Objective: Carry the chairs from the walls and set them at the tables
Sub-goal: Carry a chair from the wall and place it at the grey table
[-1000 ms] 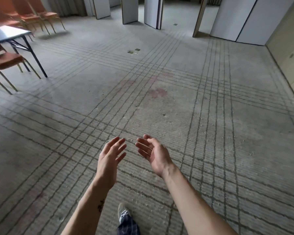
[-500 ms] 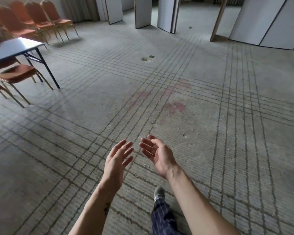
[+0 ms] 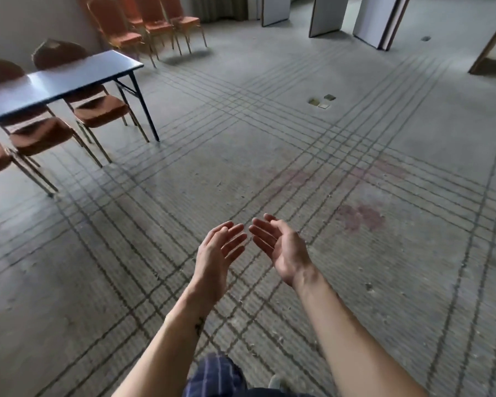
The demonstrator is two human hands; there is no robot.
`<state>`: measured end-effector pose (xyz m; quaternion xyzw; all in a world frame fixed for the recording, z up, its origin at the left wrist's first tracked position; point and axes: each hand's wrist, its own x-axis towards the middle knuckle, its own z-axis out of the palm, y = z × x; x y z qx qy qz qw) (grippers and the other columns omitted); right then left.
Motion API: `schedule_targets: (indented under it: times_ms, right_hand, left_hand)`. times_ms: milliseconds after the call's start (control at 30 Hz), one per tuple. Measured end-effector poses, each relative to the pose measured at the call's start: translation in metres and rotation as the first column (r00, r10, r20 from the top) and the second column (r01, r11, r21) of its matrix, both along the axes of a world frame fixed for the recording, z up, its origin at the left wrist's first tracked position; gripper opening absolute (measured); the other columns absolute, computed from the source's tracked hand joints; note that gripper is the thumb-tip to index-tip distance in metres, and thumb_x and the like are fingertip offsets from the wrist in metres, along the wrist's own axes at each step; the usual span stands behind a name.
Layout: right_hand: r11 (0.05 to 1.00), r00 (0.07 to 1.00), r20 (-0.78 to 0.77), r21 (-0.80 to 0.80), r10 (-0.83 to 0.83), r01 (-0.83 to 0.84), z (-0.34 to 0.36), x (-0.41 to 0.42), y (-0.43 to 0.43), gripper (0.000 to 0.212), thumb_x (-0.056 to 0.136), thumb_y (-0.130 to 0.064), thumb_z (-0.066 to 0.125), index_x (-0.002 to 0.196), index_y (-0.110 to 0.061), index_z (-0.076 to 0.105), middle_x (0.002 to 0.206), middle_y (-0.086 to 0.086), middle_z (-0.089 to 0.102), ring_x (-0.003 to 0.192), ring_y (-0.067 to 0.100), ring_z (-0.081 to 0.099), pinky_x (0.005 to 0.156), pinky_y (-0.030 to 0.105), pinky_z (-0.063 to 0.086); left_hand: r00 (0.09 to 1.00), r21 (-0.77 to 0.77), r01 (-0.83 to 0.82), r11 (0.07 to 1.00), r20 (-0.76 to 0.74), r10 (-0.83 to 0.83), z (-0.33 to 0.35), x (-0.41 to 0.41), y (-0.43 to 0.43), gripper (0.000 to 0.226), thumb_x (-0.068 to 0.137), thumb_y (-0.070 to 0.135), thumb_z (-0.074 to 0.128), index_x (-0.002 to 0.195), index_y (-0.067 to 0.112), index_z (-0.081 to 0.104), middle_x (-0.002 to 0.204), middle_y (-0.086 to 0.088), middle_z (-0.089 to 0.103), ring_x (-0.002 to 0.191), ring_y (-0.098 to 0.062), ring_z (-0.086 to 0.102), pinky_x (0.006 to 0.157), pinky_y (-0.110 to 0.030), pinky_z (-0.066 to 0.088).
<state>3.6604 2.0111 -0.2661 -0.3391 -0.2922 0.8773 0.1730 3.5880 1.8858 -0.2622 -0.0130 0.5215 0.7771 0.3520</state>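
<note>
Both hands are held out in front of the person, empty, with the fingers spread loosely and the palms turned toward each other. The left hand [image 3: 216, 259] and the right hand [image 3: 281, 249] are close together, with the fingertips almost meeting but not touching.

The chairs have orange-brown padded seats and thin metal legs of a golden colour. A row of chairs [image 3: 143, 27] stands at the wall, far ahead of the left hand and to its left. Nearer, still well to the left of the left hand, one chair [image 3: 98, 110] and a second chair [image 3: 40, 136] are pushed partly under the tabletop [image 3: 55, 81], which is grey-blue and stands on dark folding legs. A third seat shows only in part at the left edge. No writing or label can be read anywhere. Under the hands lies a grey carpet [image 3: 355, 282] with dark crossing lines and some reddish stains.
</note>
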Motion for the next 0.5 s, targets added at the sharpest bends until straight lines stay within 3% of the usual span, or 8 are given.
schedule_targets:
  times_ms: [267, 500]
  right_hand:
    - [0.995, 0.994, 0.032, -0.011, 0.102, -0.102, -0.022, -0.186, 0.096, 0.022, 0.104, -0.018, 0.042, 0.116, -0.014, 0.059, 0.104, 0.009, 0.076, 0.095, 0.021, 0.072, 0.083, 0.031, 0.054]
    - [0.995, 0.995, 0.056, 0.036, 0.087, -0.089, -0.011, -0.368, 0.177, 0.022, 0.104, -0.017, 0.04, 0.115, -0.013, 0.059, 0.102, 0.009, 0.076, 0.092, 0.021, 0.073, 0.084, 0.032, 0.053]
  left_hand:
    - [0.996, 0.007, -0.086, 0.996, 0.037, 0.086, -0.022, -0.182, 0.087, 0.023, 0.104, 0.019, 0.047, 0.12, 0.011, 0.061, 0.118, -0.012, 0.073, 0.11, -0.028, 0.068, 0.094, -0.04, 0.051]
    - [0.995, 0.036, -0.07, 0.997, 0.069, 0.068, -0.023, -0.373, 0.167, 0.025, 0.104, 0.021, 0.047, 0.121, 0.01, 0.06, 0.119, -0.012, 0.073, 0.11, -0.027, 0.068, 0.098, -0.042, 0.049]
